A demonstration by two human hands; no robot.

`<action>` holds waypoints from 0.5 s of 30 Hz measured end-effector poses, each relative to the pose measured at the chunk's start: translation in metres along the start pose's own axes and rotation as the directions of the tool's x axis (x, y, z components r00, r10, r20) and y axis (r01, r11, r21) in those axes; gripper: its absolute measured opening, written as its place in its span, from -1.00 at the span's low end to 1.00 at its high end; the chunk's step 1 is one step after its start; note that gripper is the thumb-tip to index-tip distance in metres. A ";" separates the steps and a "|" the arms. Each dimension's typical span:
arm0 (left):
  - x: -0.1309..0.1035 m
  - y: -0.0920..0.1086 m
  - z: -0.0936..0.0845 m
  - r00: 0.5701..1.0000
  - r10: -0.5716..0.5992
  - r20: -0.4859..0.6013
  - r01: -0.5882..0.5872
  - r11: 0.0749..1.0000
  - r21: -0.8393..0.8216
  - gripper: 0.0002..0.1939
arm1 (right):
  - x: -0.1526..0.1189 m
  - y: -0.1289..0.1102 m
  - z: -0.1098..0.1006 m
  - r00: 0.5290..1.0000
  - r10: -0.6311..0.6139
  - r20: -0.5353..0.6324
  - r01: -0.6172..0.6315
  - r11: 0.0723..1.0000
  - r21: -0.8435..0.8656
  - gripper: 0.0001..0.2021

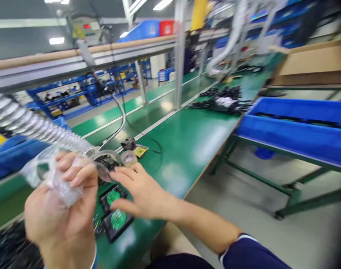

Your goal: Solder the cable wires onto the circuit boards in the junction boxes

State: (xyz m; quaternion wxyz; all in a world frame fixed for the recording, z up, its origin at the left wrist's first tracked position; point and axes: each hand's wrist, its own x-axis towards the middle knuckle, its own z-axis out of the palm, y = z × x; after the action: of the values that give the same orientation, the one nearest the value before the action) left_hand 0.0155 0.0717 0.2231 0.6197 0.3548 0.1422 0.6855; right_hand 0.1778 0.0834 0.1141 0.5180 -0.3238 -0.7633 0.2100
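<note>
My left hand (66, 201), at the lower left, is closed on a crumpled clear plastic bag (65, 188). With its fingers spread, my right hand (139, 192) reaches over the green bench near the round clear hood (103, 172) at the end of the silver duct. Nothing is visible in its grasp. Under and beside the right hand lie two black housings with round green circuit boards (118, 219). A roll of tape (129, 158) stands just beyond its fingertips. Coloured wires (97, 226) lie left of the housings.
The green bench (173, 149) runs away to the upper right, with a pile of black cables (226, 99) on it. Long blue bins (294, 134) stand on a rack at the right. A silver flexible duct (33, 123) crosses the left side. Dark parts lie at the lower left.
</note>
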 end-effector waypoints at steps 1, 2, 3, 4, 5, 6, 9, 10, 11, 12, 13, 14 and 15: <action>0.000 0.006 0.002 1.000 0.024 0.019 -0.024 1.000 -0.006 -0.72 | 0.007 0.009 -0.001 0.997 0.027 0.076 -0.035 0.994 0.101 -0.63; -0.001 0.010 0.002 0.997 0.067 0.037 -0.068 0.997 0.034 -0.75 | 0.016 0.017 -0.001 0.992 0.043 0.118 -0.063 0.984 0.169 -0.62; -0.002 0.011 0.000 0.994 0.097 0.057 -0.103 0.987 0.124 -0.76 | 0.026 0.022 0.000 0.989 0.065 0.136 -0.095 0.968 0.232 -0.63; -0.004 0.010 -0.005 0.991 0.109 0.072 -0.124 0.958 0.257 -0.76 | 0.037 0.024 0.000 0.987 0.081 0.141 -0.120 0.949 0.293 -0.64; -0.006 0.007 -0.011 0.992 0.101 0.078 -0.124 0.912 0.390 -0.72 | 0.049 0.022 0.002 0.985 0.092 0.147 -0.139 0.924 0.355 -0.66; -0.008 0.002 -0.020 0.996 0.062 0.070 -0.090 0.855 0.511 -0.67 | 0.061 0.017 0.004 0.983 0.084 0.161 -0.146 0.895 0.422 -0.68; -0.014 -0.001 -0.058 0.997 -0.057 0.051 0.004 0.703 0.711 -0.67 | 0.092 -0.009 0.014 0.978 -0.058 0.199 -0.087 0.754 0.651 -0.76; -0.014 0.007 -0.073 0.999 -0.028 0.041 -0.017 0.595 0.803 -0.70 | 0.098 -0.016 0.018 0.975 -0.119 0.190 -0.047 0.719 0.694 -0.80; -0.013 0.019 -0.089 0.998 0.065 0.021 -0.049 0.455 0.889 -0.68 | 0.100 -0.021 0.022 0.974 -0.156 0.167 -0.006 0.711 0.703 -0.82; -0.009 0.036 -0.105 0.982 0.187 0.018 -0.070 0.277 0.958 -0.65 | 0.099 -0.023 0.025 0.976 -0.162 0.145 0.023 0.740 0.672 -0.80; -0.003 0.056 -0.120 0.964 0.265 0.015 -0.062 0.172 0.983 -0.66 | 0.095 -0.020 0.027 0.980 -0.144 0.139 0.032 0.800 0.599 -0.77; 0.006 0.078 -0.136 0.950 0.312 0.008 -0.042 0.104 0.994 -0.68 | 0.087 -0.015 0.029 0.984 -0.096 0.149 0.008 0.863 0.504 -0.77; 0.016 0.099 -0.151 0.943 0.333 -0.002 -0.011 0.038 0.999 -0.71 | 0.077 -0.006 0.031 0.974 -0.054 0.221 -0.040 0.915 0.401 -0.81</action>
State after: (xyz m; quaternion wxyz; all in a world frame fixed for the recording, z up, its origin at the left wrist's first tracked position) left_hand -0.1581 0.1051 0.1840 0.0981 0.6118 0.5994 0.5069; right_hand 0.1282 0.1344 0.1568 0.4836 -0.1813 -0.7589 0.3966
